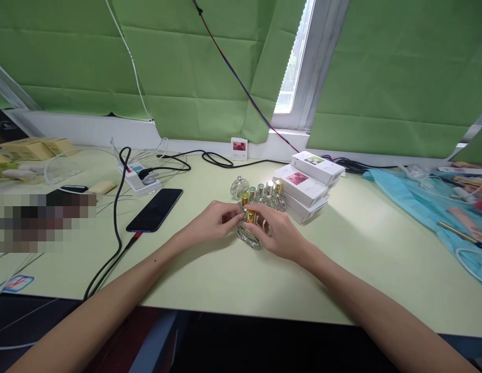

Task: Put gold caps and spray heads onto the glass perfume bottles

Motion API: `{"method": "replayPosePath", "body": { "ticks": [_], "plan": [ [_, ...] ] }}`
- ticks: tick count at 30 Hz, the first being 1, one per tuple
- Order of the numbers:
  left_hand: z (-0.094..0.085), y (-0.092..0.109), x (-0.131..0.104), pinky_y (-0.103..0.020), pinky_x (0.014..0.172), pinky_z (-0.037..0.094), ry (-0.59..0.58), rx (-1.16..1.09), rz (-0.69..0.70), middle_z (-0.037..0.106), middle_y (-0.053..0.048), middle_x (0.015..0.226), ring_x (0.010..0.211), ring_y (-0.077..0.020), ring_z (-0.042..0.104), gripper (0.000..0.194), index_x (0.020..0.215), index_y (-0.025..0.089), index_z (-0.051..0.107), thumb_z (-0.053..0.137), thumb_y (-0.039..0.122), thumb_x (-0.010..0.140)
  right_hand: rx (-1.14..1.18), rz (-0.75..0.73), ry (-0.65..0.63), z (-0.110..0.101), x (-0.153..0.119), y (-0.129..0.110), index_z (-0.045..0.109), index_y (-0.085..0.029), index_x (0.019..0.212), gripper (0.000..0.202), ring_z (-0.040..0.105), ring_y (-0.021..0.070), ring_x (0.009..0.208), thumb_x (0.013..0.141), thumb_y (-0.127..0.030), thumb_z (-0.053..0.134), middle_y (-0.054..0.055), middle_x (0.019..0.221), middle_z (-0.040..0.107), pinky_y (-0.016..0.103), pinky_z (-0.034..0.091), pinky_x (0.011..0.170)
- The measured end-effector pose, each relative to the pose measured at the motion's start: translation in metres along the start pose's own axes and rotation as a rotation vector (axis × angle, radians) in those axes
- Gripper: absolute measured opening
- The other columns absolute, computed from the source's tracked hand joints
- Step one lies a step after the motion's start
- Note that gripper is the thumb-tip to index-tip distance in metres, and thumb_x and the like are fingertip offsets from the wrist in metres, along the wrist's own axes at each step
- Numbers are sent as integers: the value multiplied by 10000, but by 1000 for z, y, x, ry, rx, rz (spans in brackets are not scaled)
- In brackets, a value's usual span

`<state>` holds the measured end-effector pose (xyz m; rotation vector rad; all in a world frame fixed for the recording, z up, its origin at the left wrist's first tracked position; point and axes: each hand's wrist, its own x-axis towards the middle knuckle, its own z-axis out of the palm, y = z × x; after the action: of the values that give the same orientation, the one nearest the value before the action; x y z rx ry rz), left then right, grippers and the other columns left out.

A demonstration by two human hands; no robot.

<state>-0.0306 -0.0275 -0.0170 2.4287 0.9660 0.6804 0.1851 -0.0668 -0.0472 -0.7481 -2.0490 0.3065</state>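
Note:
A small clear glass perfume bottle [249,241] with a shiny gold cap [251,216] stands near the middle of the table, between my hands. My right hand [279,231] has its thumb and fingers closed around the gold cap. From the other side, my left hand [222,218] is pinched against the bottle near its neck; its fingertips partly hide the glass. Just behind stand several similar bottles [269,194] with gold and silver tops. One rounded glass bottle [239,187] sits at their left, without a gold top showing.
White boxes [305,186] with printed pictures are stacked to the right of the bottles. A phone [154,210] with a cable lies at left, by a power strip [138,178]. One small box [239,148] leans at the back. Blue cloth [404,199] and clutter cover the right side.

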Motion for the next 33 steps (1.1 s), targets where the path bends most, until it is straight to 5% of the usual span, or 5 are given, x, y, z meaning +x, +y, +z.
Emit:
{"method": "replayPosePath", "body": {
  "ticks": [18,33],
  "plan": [
    [2,5,0,-219,545,374,116,-23,27,588,25,646,569,-95,485,234,810,156,668,544,304,941,-175,-76,-2,0,0,0,555,-198,1323,271,729,190,815,1070,-282,508,96,1065,759,300,559,695],
    [5,0,-1,-224,549,345,79,13,37,553,35,615,552,-88,436,281,781,147,649,499,300,963,-147,-59,-6,1,0,-4,540,-202,1320,277,713,175,815,1048,-257,523,94,1105,746,279,523,637]
  ]
}}
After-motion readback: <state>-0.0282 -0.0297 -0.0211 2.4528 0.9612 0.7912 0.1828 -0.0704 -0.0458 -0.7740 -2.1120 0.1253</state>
